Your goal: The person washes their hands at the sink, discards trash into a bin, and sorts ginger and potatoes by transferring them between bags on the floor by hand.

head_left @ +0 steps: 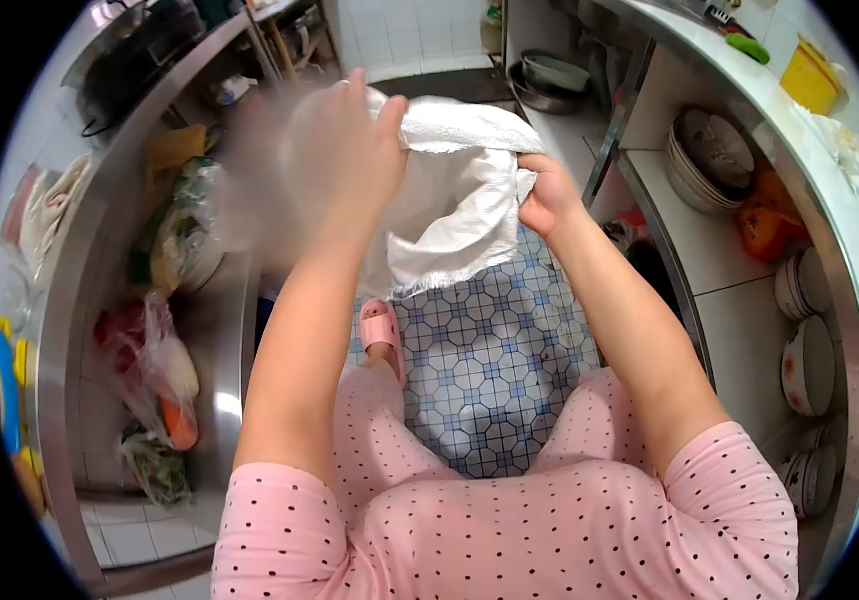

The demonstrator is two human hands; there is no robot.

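A white woven sack hangs in front of me with its mouth facing up and its rim folded over. My right hand is closed on the right side of that rim, the fabric pinched between thumb and fingers. Against the sack's left side is my left hand, its thumb and a finger stretched up and apart. A grey blur covers the rest of the left hand and the sack's left edge, so contact there is unclear. The inside of the sack shows only in part.
Left, a metal-edged shelf carries bagged vegetables. Right, a lower shelf holds stacked bowls, a pot and an orange bag. Basins stand at the back. Below are the tiled floor and a pink slipper.
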